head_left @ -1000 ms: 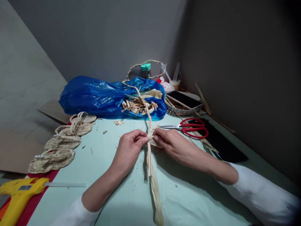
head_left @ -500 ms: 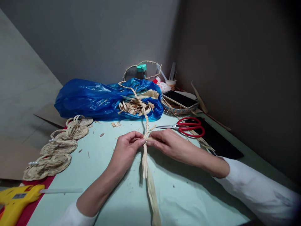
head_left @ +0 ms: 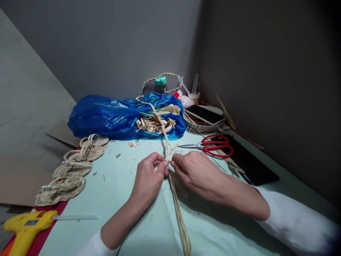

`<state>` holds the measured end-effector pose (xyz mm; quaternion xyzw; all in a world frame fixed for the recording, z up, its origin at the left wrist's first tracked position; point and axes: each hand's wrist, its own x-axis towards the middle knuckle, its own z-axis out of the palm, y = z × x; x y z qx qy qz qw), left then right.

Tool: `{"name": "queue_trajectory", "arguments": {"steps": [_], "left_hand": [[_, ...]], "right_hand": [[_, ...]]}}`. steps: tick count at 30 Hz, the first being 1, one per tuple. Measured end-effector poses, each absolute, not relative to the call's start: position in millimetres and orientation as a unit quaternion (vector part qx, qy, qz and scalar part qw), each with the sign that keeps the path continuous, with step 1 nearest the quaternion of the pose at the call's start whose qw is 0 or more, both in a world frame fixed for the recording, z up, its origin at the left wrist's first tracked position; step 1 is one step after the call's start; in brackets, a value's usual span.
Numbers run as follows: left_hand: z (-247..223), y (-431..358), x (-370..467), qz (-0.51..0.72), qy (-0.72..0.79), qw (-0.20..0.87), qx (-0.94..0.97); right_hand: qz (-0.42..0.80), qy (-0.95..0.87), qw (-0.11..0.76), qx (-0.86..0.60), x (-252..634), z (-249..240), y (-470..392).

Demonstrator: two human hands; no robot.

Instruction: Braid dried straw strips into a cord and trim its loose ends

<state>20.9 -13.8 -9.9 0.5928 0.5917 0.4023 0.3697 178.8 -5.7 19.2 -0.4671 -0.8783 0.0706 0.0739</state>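
Note:
A pale braid of dried husk or straw strips [head_left: 165, 137] runs from the loop at the back down to my two hands. My left hand [head_left: 151, 172] is closed, pinching the braid's lower end between thumb and fingers. Close against it, my right hand [head_left: 195, 174] is closed on a strip at the same spot; the fingertips nearly touch. One long loose strip [head_left: 179, 217] hangs from the grip toward the front edge. Part of another strip shows blurred under the right palm. Red-handled scissors [head_left: 217, 145] lie just beyond my right hand.
A blue plastic bag [head_left: 106, 115] holds dried strips. Several woven slippers [head_left: 71, 169] line the left side, with a yellow glue gun [head_left: 32, 224] nearer. At right lie a phone [head_left: 205, 114] on a woven basket [head_left: 199, 127] and a dark flat slab [head_left: 253, 163]. Scraps dot the tabletop.
My right hand has turned over, knuckles up, and drawn in toward the left. The short strip ends that hung below the braid are now mostly hidden. The view has shifted slightly.

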Motion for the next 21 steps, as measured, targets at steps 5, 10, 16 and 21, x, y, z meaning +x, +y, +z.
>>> {"name": "queue_trajectory", "arguments": {"steps": [5, 10, 16, 21], "left_hand": [[-8, -16, 24, 0.437, 0.580, 0.463, 0.508], [-10, -16, 23, 0.438, 0.563, 0.564, 0.417], [-10, -16, 20, 0.412, 0.531, 0.600, 0.434], [-7, -18, 22, 0.432, 0.553, 0.567, 0.431]], "right_hand": [[0.045, -0.901, 0.057, -0.428, 167, 11, -24], [0.035, -0.911, 0.025, -0.410, 160, 2, -28], [0.028, -0.911, 0.012, -0.412, 159, 2, -29], [0.105, -0.922, 0.069, -0.366, 171, 15, -22]]}}
